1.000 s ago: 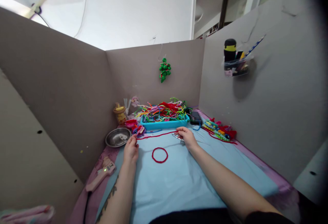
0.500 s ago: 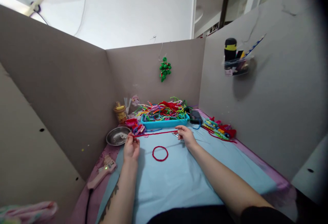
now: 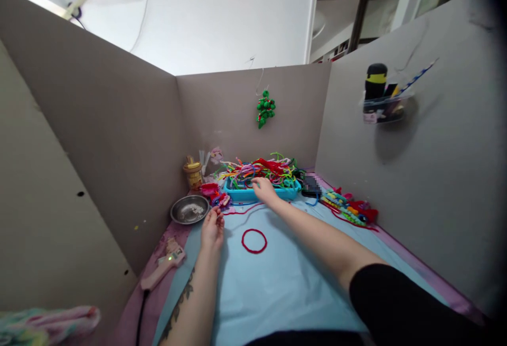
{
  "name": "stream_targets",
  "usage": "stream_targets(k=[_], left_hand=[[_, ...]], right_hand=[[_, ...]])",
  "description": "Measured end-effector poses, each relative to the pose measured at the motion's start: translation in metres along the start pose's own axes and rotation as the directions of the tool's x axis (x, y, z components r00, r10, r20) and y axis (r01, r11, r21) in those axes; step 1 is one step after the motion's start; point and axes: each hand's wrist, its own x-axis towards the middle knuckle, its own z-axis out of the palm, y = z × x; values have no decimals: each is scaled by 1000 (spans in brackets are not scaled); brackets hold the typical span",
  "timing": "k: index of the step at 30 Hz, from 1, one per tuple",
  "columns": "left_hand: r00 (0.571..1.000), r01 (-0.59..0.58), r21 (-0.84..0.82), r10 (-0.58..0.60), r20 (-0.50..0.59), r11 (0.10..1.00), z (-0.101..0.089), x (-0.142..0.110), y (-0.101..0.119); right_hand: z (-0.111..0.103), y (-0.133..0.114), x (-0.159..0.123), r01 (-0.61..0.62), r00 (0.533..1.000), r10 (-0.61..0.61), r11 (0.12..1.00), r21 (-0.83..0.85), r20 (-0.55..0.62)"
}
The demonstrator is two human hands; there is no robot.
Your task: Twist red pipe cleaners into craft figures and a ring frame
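Observation:
My left hand [image 3: 213, 228] is closed in a pinch on the end of a thin red pipe cleaner [image 3: 241, 212]. The strand runs right from my fingers, sagging slightly, toward my right wrist. My right hand [image 3: 264, 190] reaches over the front rim of the blue tray [image 3: 247, 196], fingers bent together near the tangle of coloured pipe cleaners [image 3: 273, 167]. What it grips is too small to make out. A red ring [image 3: 243, 241] of the same fuzzy material lies flat on the light blue cloth [image 3: 277, 282], between my forearms.
A metal bowl [image 3: 178, 215] with small pale bits stands left, above a pink glue gun [image 3: 164, 269]. Colourful fuzzy pieces [image 3: 348, 208] lie at right beside a blurred dark object [image 3: 311, 185]. Grey panels enclose the table; a green ornament [image 3: 265, 108] hangs at the back.
My right hand has moved away from the red pipe cleaner, forward and left to the tray, and the metal tool no longer shows. The strand, taut before, now hangs slack from my left hand.

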Motion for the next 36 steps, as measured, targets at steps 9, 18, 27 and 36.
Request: stream_targets(k=[9,18,27,36], left_hand=[[995,97,75,-97,2,992,-1,-7,-6],[988,152,47,-151,-29,987,1,-5,-8],[992,124,35,-124,-23,992,-5,-4,-7],[991,135,24,-135,-22,991,-3,-1,-10]], right_hand=[[32,-7,59,-80,940,116,989,-125,320],[16,20,69,-88,905,90,996,-26,416],[21,13,69,-185,908,97,966,181,408],[-56,37,74,-294,955,108,461,837,276]])
